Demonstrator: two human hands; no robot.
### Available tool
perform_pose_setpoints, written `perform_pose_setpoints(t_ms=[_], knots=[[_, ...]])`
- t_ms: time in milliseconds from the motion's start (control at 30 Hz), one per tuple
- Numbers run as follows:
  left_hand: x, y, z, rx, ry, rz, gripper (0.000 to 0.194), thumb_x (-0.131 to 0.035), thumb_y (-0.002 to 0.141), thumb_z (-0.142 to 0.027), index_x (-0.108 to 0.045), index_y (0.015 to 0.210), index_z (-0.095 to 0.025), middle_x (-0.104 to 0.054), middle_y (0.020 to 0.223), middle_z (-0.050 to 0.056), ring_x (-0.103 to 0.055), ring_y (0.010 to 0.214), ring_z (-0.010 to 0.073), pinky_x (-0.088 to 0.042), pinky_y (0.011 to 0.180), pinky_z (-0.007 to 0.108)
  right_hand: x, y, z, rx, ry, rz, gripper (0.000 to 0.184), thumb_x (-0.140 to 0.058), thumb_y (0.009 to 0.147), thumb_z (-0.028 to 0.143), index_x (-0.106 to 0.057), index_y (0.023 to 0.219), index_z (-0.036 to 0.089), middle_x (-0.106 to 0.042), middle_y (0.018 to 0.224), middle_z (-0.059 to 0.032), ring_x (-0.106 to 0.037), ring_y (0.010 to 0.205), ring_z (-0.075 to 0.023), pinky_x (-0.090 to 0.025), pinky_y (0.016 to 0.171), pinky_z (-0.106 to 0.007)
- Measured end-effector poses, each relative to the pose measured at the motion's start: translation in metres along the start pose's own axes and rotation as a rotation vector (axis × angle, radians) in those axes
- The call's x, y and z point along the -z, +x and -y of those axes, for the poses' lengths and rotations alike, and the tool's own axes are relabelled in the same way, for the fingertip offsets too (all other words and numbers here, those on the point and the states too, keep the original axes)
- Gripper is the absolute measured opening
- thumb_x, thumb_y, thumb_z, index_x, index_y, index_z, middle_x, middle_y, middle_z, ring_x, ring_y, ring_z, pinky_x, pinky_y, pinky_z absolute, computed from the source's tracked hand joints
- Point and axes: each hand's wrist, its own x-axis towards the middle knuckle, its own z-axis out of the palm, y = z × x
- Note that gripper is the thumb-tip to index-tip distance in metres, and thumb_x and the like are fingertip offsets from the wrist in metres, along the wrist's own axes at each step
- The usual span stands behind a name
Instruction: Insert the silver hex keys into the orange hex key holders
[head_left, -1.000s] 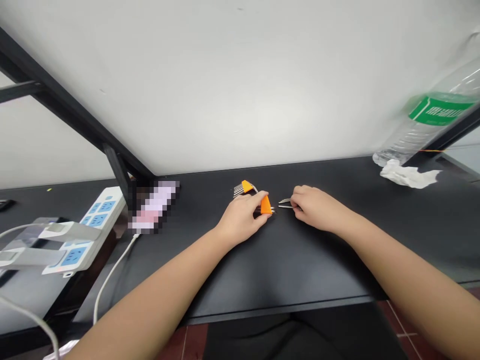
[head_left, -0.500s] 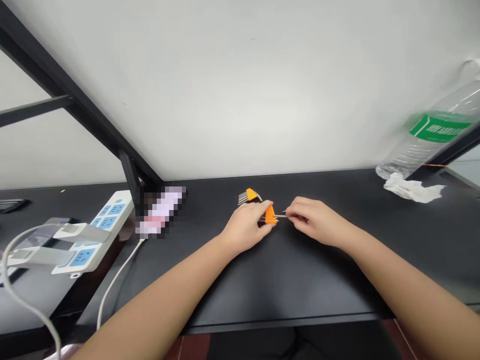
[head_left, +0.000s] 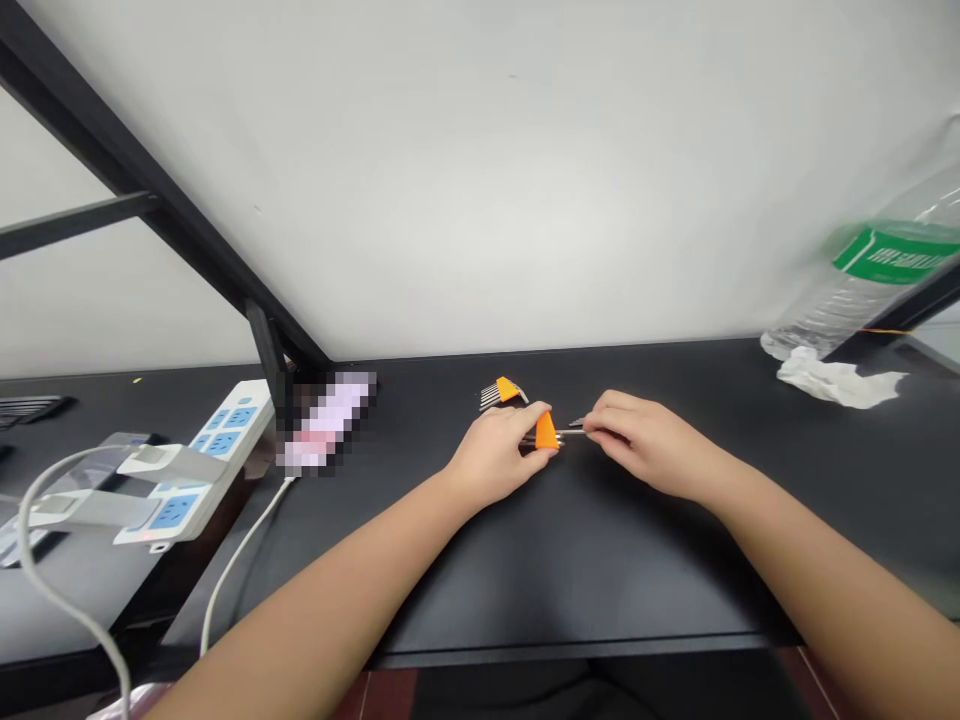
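My left hand [head_left: 496, 458] rests on the black table [head_left: 570, 560] with its fingers closed on an orange hex-key holder [head_left: 547, 431]. My right hand [head_left: 646, 442] pinches a thin metal hex key [head_left: 572, 431] whose tip meets that holder. Just behind my left hand lies a second orange holder [head_left: 505, 391] with several metal keys fanned out to the left.
A white power strip [head_left: 196, 462] with blue sockets and white cables sits at the left. A blurred pinkish object [head_left: 328, 422] lies beside a black frame post. At the far right stand a clear plastic bottle [head_left: 870, 270] with a green label and a crumpled white tissue [head_left: 836, 380].
My right hand has brought the metal key leftward up against the orange holder in my left hand. The view has shifted slightly.
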Motion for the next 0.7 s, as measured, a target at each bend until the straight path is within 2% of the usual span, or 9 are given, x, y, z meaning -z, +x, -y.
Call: perform_pose_setpoints(t_ms=[200,333,433,533,633,700], knots=[[0.000,0.000,0.000,-0.002,0.003,0.016,0.046,-0.071,0.086,-0.035,-0.059,0.129,-0.025,-0.074,0.101,0.002,-0.069,0.092,0.0207,-0.055,0.086,0.034,-0.002,-0.001,-0.001,0.007,-0.019,-0.029,0.021,-0.047,0.102,0.022,-0.068,0.104,0.022,-0.064,0.099,-0.0076,-0.062,0.078,-0.0169,-0.051,0.070,-0.031],[-0.001,0.000,-0.003,-0.024,0.030,0.025,0.046,-0.073,0.085,-0.037,-0.060,0.127,-0.024,-0.072,0.089,0.001,-0.067,0.085,0.0206,-0.053,0.084,0.034,-0.008,-0.001,0.003,0.055,-0.069,-0.005,0.025,-0.046,0.101,0.019,-0.070,0.105,0.023,-0.063,0.099,-0.0071,-0.060,0.075,-0.0155,-0.049,0.066,-0.030],[0.000,0.001,-0.008,-0.056,0.060,0.053,0.038,-0.074,0.083,-0.036,-0.064,0.117,-0.024,-0.068,0.084,0.002,-0.064,0.083,0.0206,-0.050,0.086,0.035,-0.013,0.003,0.010,0.080,0.047,0.016,0.022,-0.049,0.099,0.017,-0.069,0.106,0.024,-0.063,0.104,-0.0068,-0.061,0.081,-0.0156,-0.050,0.071,-0.030],[0.003,0.002,-0.010,-0.072,0.061,0.068,0.029,-0.073,0.083,-0.034,-0.065,0.109,-0.023,-0.067,0.085,0.002,-0.063,0.085,0.0208,-0.049,0.087,0.036,-0.016,0.008,0.016,0.036,0.180,0.022,0.021,-0.051,0.095,0.013,-0.065,0.107,0.023,-0.064,0.102,-0.0056,-0.061,0.084,-0.0162,-0.052,0.075,-0.030],[0.003,0.001,-0.006,-0.051,0.046,0.056,0.033,-0.071,0.085,-0.036,-0.064,0.115,-0.023,-0.067,0.086,0.003,-0.063,0.085,0.0212,-0.050,0.084,0.035,-0.014,0.010,0.014,-0.010,0.212,0.005,0.020,-0.053,0.092,0.011,-0.063,0.105,0.022,-0.064,0.099,-0.0048,-0.061,0.080,-0.0156,-0.052,0.072,-0.029],[0.002,0.001,-0.003,-0.033,0.031,0.035,0.041,-0.071,0.086,-0.038,-0.061,0.123,-0.023,-0.069,0.089,0.003,-0.064,0.086,0.0215,-0.051,0.084,0.036,-0.011,0.009,0.007,-0.035,0.149,-0.013,0.017,-0.054,0.092,0.012,-0.063,0.103,0.021,-0.064,0.099,-0.0052,-0.061,0.080,-0.0156,-0.051,0.071,-0.029]])
